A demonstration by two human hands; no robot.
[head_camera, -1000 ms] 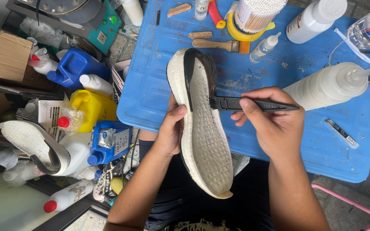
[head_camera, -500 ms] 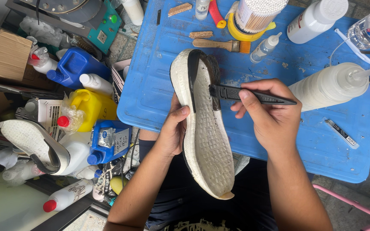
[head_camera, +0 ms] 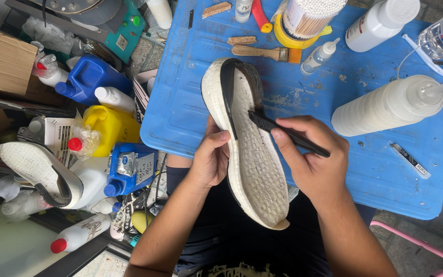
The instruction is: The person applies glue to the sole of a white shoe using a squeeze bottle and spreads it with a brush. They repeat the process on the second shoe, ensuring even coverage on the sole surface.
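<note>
A white shoe sole [head_camera: 249,154] was gripped along its edge by the left hand [head_camera: 211,159], fingertips hidden beneath. A black tool [head_camera: 288,134], tip pressed against the sole, was clasped by the right hand [head_camera: 314,164], above the blue table [head_camera: 190,102].

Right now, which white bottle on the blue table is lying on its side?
The large white squeeze bottle by the right hand; the white-capped bottle at the top stands upright.

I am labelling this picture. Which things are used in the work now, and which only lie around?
In use:
- shoe sole, held by left hand
- black tool in right hand, its tip on the sole

Lying about:
- white squeeze bottle
- brush
- dropper bottle
- yellow jug
- second sole
</note>
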